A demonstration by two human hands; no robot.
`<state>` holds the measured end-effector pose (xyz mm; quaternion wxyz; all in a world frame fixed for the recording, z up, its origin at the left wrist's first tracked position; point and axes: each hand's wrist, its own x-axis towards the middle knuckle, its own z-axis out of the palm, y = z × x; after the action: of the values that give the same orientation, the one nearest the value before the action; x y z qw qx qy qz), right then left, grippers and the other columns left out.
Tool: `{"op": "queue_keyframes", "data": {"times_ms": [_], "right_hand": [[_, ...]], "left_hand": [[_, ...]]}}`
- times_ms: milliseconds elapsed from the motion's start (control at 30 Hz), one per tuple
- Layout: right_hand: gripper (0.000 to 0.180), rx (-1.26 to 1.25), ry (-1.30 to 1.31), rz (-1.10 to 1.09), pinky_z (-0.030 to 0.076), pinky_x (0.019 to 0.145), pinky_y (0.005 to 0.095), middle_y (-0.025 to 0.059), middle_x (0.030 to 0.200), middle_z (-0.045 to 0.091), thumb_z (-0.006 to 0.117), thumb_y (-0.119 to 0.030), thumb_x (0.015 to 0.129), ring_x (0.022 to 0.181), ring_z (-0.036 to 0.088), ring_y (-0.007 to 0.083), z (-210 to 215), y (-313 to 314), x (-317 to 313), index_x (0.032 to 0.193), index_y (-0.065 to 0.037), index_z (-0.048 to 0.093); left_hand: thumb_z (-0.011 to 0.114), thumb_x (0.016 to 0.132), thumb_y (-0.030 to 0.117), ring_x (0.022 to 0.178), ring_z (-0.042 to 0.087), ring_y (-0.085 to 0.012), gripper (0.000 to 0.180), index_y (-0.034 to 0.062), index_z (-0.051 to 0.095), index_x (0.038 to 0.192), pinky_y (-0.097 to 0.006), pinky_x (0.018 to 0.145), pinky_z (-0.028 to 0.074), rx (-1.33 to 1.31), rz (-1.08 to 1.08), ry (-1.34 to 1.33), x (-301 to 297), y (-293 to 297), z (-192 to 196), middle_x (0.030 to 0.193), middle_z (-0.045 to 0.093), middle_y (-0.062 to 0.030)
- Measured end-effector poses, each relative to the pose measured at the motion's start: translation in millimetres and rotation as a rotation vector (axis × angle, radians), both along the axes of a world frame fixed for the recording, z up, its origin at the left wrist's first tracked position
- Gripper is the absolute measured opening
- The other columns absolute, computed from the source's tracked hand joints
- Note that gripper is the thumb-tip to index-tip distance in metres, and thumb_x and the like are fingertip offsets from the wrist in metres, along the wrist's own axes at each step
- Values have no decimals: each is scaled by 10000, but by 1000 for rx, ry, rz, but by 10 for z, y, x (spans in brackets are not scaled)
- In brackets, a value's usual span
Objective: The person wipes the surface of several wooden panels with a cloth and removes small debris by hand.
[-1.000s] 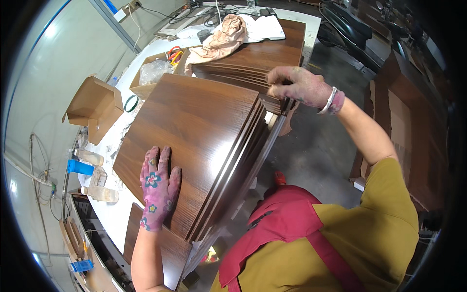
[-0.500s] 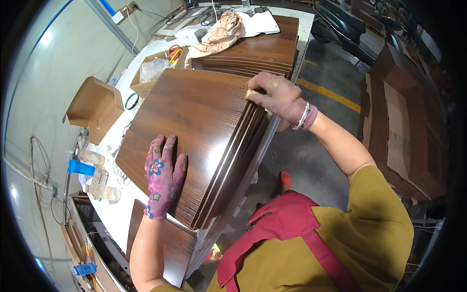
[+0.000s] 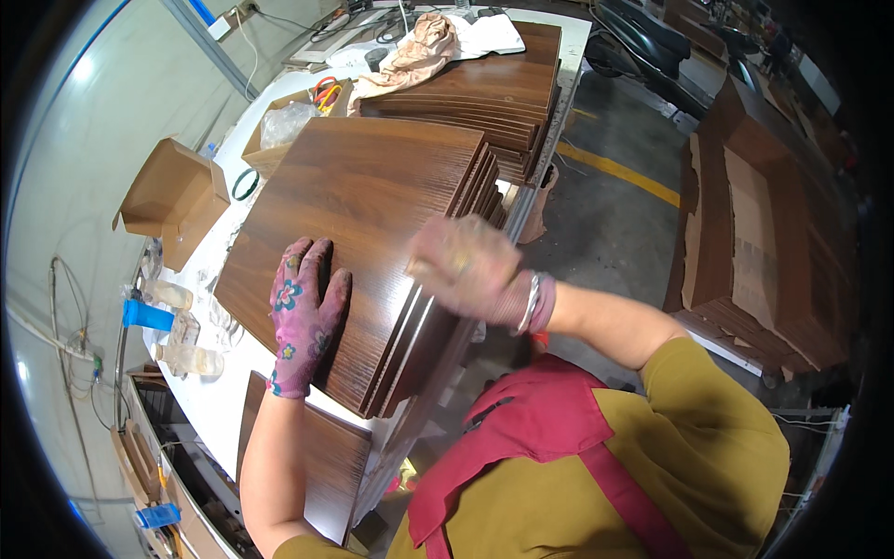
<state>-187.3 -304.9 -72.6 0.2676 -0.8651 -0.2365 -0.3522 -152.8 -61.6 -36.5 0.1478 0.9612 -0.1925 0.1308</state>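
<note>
A stack of dark brown wood-grain boards [image 3: 372,186] lies on the white table, its right edges slightly stepped. My left hand [image 3: 305,317], in a purple flowered glove, rests flat on the top board near its left edge, fingers stretched out. At the right edge of that board is my right hand [image 3: 468,267], in a soiled pinkish glove with a white band at the wrist. It is blurred by motion, its fingers curled in against the edge; whatever they may hold is hidden.
Behind stands another board stack [image 3: 503,79] with a stained cloth [image 3: 424,56] on it. A carton [image 3: 177,200], scissors [image 3: 326,93], bottles [image 3: 191,359] and a blue cup [image 3: 147,315] sit at left. One board [image 3: 312,456] lies nearer me. Tall cartons [image 3: 754,233] and a motorbike [image 3: 643,37] stand right.
My right hand has slid from the far right corner of the top board toward me along its edge. My left hand stays on the board. The whole view has shifted slightly.
</note>
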Motion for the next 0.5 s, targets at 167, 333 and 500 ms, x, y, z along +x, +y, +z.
{"op": "queue_keyframes", "data": {"times_ms": [167, 333, 500], "right_hand": [[171, -172, 379, 214, 536, 643, 412, 131, 788, 619, 586, -214, 818, 718, 660, 308, 224, 688, -488, 741, -71, 639], [120, -380, 221, 583, 506, 607, 400, 91, 747, 584, 596, -207, 780, 694, 635, 272, 134, 1257, -907, 795, -87, 597], [128, 166, 21, 873, 549, 665, 366, 74, 851, 632, 693, -124, 800, 727, 649, 268, 321, 916, -682, 918, -108, 646]], "left_hand": [[605, 913, 269, 1251, 494, -332, 425, 73, 555, 1287, -400, 1052, 387, -60, -20, -26, 13, 75, -70, 1343, 518, -151], [569, 935, 283, 1289, 473, -318, 401, 61, 567, 1269, -385, 1075, 367, -114, 20, 44, -8, 80, -40, 1357, 529, -145], [559, 940, 278, 1196, 545, -323, 377, 40, 579, 1232, -375, 1014, 424, -319, -35, 278, -121, 349, 172, 1264, 591, -152]]}}
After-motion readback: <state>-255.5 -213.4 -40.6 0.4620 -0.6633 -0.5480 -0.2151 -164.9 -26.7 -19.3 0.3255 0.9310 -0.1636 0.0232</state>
